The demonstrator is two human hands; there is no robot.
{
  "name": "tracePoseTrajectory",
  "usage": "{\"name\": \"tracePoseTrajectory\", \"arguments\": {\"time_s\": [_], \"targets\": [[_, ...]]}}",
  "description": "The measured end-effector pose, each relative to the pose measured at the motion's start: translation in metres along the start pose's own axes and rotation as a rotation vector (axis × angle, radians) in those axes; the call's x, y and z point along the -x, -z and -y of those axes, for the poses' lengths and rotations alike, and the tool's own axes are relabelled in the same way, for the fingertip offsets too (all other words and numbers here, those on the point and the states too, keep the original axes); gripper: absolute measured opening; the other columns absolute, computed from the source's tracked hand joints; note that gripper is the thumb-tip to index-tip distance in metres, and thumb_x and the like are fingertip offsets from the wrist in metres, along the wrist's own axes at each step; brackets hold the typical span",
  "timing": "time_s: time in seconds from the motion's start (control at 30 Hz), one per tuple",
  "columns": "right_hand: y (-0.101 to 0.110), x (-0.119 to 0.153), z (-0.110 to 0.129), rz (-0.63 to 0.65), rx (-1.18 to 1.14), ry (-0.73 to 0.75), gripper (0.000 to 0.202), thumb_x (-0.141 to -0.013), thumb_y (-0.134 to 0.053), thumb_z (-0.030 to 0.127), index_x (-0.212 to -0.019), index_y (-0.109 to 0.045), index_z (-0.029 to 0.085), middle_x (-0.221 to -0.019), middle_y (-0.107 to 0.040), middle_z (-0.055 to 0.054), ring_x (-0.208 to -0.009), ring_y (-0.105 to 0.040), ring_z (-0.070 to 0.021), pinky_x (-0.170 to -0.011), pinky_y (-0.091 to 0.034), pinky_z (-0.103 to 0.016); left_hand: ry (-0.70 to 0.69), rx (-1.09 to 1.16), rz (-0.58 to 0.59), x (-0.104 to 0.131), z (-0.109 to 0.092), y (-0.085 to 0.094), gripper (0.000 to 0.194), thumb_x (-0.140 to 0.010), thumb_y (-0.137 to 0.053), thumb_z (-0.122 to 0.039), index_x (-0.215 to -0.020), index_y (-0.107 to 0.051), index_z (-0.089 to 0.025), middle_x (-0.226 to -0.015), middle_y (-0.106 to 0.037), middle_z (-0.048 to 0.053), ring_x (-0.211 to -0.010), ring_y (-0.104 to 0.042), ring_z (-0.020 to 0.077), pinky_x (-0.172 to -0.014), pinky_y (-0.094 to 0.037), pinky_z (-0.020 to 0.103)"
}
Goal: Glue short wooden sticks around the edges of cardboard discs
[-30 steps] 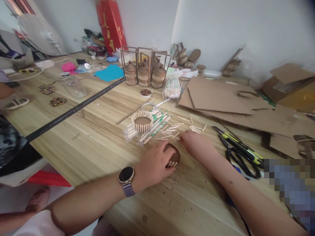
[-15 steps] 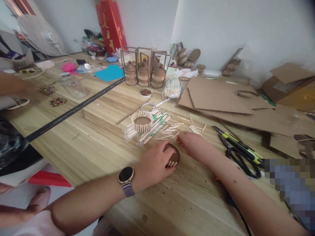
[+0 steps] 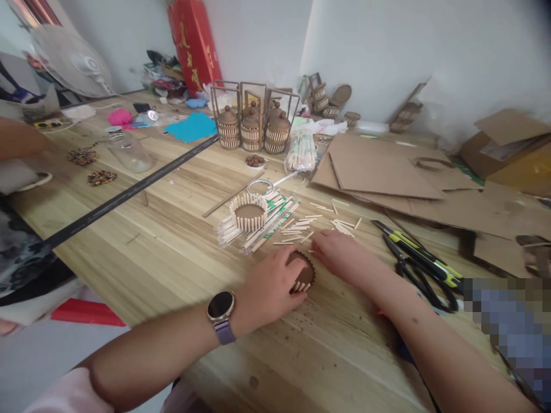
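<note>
My left hand (image 3: 275, 284), with a watch on its wrist, is closed on a round brown cardboard disc (image 3: 306, 273) at the table's near middle. The disc has a notched rim, and a few short pale sticks (image 3: 302, 286) stand along its near edge. Just to its right, my right hand (image 3: 333, 250) reaches down at the loose cut sticks (image 3: 298, 230). Its fingers are drawn together, and what they hold, if anything, is hidden. Beyond the hands, a ring of upright sticks on a brown base (image 3: 248, 217) rests on wrapped chopsticks (image 3: 275, 221).
Scissors (image 3: 424, 281) and a yellow-black cutter (image 3: 424, 252) lie right of my right arm. Flat cardboard (image 3: 383, 166) covers the right rear. Finished lidded baskets with tall handles (image 3: 252, 129), a bowl of brown beads (image 3: 255, 162) and a tape roll (image 3: 260, 187) stand farther back.
My right hand has shifted very slightly at the sticks. The left hand keeps its grip on the disc. Another person's foot at the lower left has gone mostly out of view.
</note>
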State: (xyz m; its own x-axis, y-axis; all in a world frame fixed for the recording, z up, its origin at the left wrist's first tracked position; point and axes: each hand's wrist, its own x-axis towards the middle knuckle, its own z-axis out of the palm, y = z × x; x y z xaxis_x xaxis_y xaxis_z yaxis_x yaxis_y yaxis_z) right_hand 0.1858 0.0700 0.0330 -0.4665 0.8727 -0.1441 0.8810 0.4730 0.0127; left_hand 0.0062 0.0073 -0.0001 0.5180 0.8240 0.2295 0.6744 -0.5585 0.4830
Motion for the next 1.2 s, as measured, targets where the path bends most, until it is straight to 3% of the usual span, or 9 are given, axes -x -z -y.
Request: {"name": "tracePoseTrajectory", "arguments": {"time_s": [0.13, 0.23, 0.37, 0.5, 0.77, 1.2], "targets": [[0.007, 0.008, 0.005, -0.091, -0.107, -0.021, 0.017, -0.089, -0.046, 0.013, -0.088, -0.063, 0.014, -0.089, -0.068, -0.012, -0.087, -0.064, -0.024, -0.076, -0.044, -0.032, 0.004, -0.003, 0.017, 0.0, -0.001, 0.002, 0.038, -0.076, -0.074, -0.027, -0.107, -0.054, -0.018, -0.134, -0.047, 0.012, -0.12, -0.051, 0.0294, -0.099, -0.047, 0.044], [0.012, 0.025, 0.007, -0.139, -0.226, -0.037, 0.012, -0.088, -0.048, 0.017, -0.087, -0.06, 0.018, -0.08, -0.068, -0.005, -0.074, -0.063, -0.0179, -0.066, -0.045, -0.026, 0.01, 0.009, 0.025, -0.001, -0.002, 0.003, 0.039, -0.076, -0.074, -0.027, -0.107, -0.053, -0.018, -0.134, -0.047, 0.011, -0.119, -0.051, 0.0286, -0.097, -0.049, 0.043], [0.012, 0.051, 0.009, -0.152, -0.4, -0.014, 0.016, -0.089, -0.045, 0.024, -0.088, -0.061, 0.021, -0.07, -0.066, 0.001, -0.059, -0.059, -0.0134, -0.054, -0.042, -0.022, 0.012, 0.016, 0.018, -0.001, -0.001, 0.002, 0.036, -0.077, -0.073, -0.027, -0.106, -0.053, -0.02, -0.134, -0.047, 0.01, -0.118, -0.052, 0.0283, -0.096, -0.049, 0.044], [0.009, 0.064, 0.012, -0.117, -0.598, -0.003, 0.019, -0.089, -0.046, 0.028, -0.085, -0.063, 0.022, -0.066, -0.065, 0.002, -0.058, -0.057, -0.0142, -0.053, -0.04, -0.024, 0.006, 0.015, 0.01, -0.001, 0.0, 0.001, 0.035, -0.077, -0.073, -0.026, -0.105, -0.053, -0.021, -0.136, -0.046, 0.01, -0.12, -0.051, 0.0288, -0.097, -0.048, 0.044], [0.002, 0.066, 0.019, -0.026, -0.618, -0.006, 0.018, -0.087, -0.046, 0.024, -0.083, -0.064, 0.022, -0.07, -0.067, 0.0, -0.061, -0.058, -0.0156, -0.055, -0.04, -0.025, 0.001, 0.028, 0.004, 0.0, 0.001, -0.001, 0.037, -0.076, -0.073, -0.026, -0.108, -0.054, -0.02, -0.136, -0.046, 0.011, -0.122, -0.05, 0.0294, -0.099, -0.047, 0.044], [-0.01, 0.065, 0.024, -0.045, -0.614, 0.032, 0.018, -0.088, -0.048, 0.022, -0.086, -0.065, 0.021, -0.077, -0.07, -0.002, -0.069, -0.063, -0.018, -0.059, -0.044, -0.027, -0.011, 0.031, -0.005, -0.001, 0.0, 0.001, 0.032, -0.077, -0.071, -0.024, -0.104, -0.053, -0.019, -0.132, -0.049, 0.011, -0.117, -0.053, 0.0285, -0.095, -0.05, 0.043]]}}
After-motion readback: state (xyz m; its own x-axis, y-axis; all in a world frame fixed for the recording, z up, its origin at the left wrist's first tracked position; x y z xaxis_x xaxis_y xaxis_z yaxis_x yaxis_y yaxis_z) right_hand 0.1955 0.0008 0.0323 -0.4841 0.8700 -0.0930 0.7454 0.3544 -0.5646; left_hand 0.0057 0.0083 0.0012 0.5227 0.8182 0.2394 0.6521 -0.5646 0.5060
